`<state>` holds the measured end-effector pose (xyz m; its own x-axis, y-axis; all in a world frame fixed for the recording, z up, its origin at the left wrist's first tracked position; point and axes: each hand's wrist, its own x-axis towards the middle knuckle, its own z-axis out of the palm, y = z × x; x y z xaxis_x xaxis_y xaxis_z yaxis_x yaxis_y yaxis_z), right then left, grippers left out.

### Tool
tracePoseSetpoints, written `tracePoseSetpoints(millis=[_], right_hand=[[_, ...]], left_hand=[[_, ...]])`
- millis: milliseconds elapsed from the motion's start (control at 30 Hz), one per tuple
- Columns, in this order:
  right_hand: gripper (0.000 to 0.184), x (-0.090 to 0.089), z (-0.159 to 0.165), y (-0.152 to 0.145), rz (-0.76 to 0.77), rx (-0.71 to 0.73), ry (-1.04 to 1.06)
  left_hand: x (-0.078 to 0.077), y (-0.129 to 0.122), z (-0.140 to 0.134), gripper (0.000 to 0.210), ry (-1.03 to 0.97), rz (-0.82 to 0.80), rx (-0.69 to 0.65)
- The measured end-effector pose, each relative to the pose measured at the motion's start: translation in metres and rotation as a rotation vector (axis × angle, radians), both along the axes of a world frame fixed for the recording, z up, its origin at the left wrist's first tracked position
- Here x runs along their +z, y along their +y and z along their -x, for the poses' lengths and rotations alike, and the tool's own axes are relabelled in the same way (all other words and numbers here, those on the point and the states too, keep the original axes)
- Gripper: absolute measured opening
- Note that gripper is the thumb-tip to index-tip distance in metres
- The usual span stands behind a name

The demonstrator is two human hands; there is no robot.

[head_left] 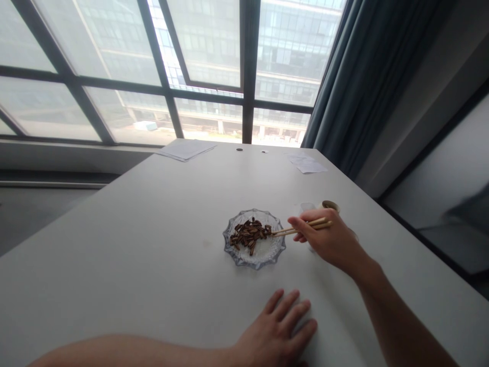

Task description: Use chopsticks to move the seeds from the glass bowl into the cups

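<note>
A clear glass plate (267, 255) with a scalloped rim stands on the white table. Brown striped sunflower seeds (248, 233) lie heaped on its left and upper part. My right hand (324, 239) grips a pair of wooden chopsticks (284, 232), whose tips reach the right side of the seed heap. Whether a seed is pinched between the tips I cannot tell. My left hand (278, 326) lies flat on the table in front of the plate, fingers spread, holding nothing. Behind my right hand are a clear cup (306, 207) and a brown-rimmed round container (329, 205), both partly hidden.
The white table (153, 255) stretches towards a large window. Sheets of paper (186, 150) lie at its far left corner, and another paper (307, 163) is at the far right. Two small round holes sit near the back edge. A dark curtain (355, 76) hangs at the right.
</note>
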<state>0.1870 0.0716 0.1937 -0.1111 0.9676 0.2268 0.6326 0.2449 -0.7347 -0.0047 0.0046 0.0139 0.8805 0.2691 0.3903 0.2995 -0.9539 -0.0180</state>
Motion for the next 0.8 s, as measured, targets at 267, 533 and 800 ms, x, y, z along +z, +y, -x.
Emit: tracePoseSetpoints(millis=[267,533,800], right_hand=[[0.045,0.021,-0.015,-0.017,-0.143,-0.135,0.073],[0.044,0.022,-0.07,0.004,-0.311,-0.432,0.048],[0.045,0.017,-0.04,0.0,-0.23,-0.255,0.263]], left_hand=[[0.003,0.0,0.0,0.055,0.045,0.029,-0.005],[0.003,0.0,0.001,0.054,0.015,0.026,-0.001],[0.006,0.0,0.001,0.052,0.002,0.029,-0.006]])
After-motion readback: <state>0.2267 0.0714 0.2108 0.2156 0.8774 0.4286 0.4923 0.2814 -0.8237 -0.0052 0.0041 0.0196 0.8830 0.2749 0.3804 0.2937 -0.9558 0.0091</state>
